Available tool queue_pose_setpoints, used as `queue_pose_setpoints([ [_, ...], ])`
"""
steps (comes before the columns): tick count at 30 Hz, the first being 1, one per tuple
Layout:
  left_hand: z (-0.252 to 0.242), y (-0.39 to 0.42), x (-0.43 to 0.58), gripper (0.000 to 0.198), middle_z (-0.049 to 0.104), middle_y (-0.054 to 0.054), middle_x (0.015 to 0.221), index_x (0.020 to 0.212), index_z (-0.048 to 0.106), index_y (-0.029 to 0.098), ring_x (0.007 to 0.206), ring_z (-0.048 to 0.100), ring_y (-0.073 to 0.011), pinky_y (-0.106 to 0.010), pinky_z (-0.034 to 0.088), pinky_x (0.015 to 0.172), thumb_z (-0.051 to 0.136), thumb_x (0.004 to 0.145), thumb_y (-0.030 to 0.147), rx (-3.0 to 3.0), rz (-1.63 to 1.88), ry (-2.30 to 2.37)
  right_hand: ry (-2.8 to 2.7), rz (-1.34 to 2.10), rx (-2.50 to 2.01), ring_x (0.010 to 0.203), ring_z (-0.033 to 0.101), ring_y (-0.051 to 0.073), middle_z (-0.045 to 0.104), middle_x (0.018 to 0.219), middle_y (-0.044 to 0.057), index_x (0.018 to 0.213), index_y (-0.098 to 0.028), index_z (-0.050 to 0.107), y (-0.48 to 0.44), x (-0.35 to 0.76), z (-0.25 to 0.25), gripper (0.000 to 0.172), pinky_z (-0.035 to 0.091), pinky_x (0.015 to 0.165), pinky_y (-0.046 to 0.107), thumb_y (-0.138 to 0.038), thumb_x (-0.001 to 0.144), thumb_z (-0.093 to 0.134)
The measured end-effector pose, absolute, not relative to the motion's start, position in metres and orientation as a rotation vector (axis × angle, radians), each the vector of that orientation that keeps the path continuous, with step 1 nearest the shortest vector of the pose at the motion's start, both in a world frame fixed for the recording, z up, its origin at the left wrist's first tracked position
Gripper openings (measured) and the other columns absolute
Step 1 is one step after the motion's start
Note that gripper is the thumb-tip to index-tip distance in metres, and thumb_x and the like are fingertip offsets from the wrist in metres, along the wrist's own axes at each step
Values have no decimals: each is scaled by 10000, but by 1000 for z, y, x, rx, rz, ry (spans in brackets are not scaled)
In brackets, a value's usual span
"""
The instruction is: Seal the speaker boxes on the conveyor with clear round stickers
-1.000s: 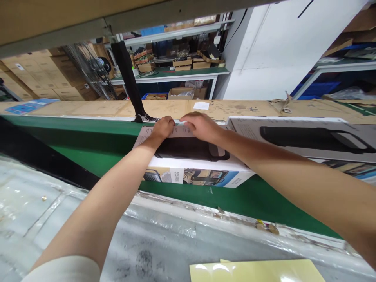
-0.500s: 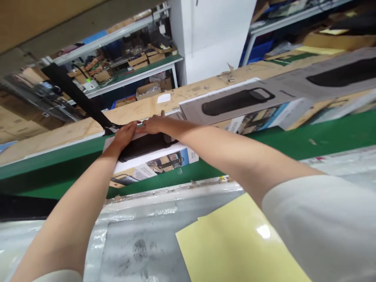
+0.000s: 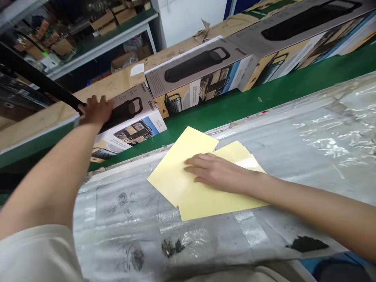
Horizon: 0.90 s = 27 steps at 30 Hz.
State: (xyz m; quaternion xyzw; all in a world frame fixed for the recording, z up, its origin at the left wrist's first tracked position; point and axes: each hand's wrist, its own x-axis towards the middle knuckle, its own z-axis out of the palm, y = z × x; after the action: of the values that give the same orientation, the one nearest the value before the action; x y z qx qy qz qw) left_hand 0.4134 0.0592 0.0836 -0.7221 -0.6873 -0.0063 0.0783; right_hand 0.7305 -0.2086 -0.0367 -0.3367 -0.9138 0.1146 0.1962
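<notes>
My left hand [image 3: 95, 111] rests with spread fingers on the far end of a white speaker retail box [image 3: 129, 131], which lies on a green conveyor belt [image 3: 264, 88]. The box shows a black cylindrical speaker and a lifestyle photo. My right hand [image 3: 214, 170] lies flat on overlapping pale yellow sheets [image 3: 173, 176], which rest on a plastic-covered bench [image 3: 308, 156]. Two more speaker boxes [image 3: 199, 74] [image 3: 299, 39] stand in line further along the belt, away from both hands.
A black strap [image 3: 35, 74] runs across the belt's far side beside my left hand. Cardboard sheeting [image 3: 117, 84] lines the far edge of the belt. Behind it, a green-topped shelf [image 3: 100, 45] holds small cardboard boxes. Dark stains mark the plastic film.
My right hand has left the box and now lies on the yellow sheets. My left hand stays at the box. The view has swung right and down, bringing the sheets fully into sight.
</notes>
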Motion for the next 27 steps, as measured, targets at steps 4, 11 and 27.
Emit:
queue_pose_setpoints([
  [4,72,-42,467,356,543,-132,1503,1352,596,215,1461,400,-327,-571,214,1236,512,1010,271,-2407,-464,-1730,-2572,118,-971,1176,634,321,716,1298,166,1240,-142,695,-212,721,-45,253,464,974,519,-254,1035,600],
  [11,-5,-197,466,540,563,-111,1476,1336,585,312,1419,469,-345,-514,363,1143,782,858,468,-2934,-191,-1992,-2545,-45,-1054,995,645,314,733,932,105,859,-219,725,-269,740,-35,226,454,997,565,-271,1031,587],
  [27,-35,-214,456,973,326,-105,1703,1584,351,345,1617,197,-319,-568,91,1319,880,772,441,-3137,-315,-1992,-2695,585,-979,845,704,213,691,998,56,1016,-184,723,-172,680,-36,158,486,652,294,-77,918,662],
])
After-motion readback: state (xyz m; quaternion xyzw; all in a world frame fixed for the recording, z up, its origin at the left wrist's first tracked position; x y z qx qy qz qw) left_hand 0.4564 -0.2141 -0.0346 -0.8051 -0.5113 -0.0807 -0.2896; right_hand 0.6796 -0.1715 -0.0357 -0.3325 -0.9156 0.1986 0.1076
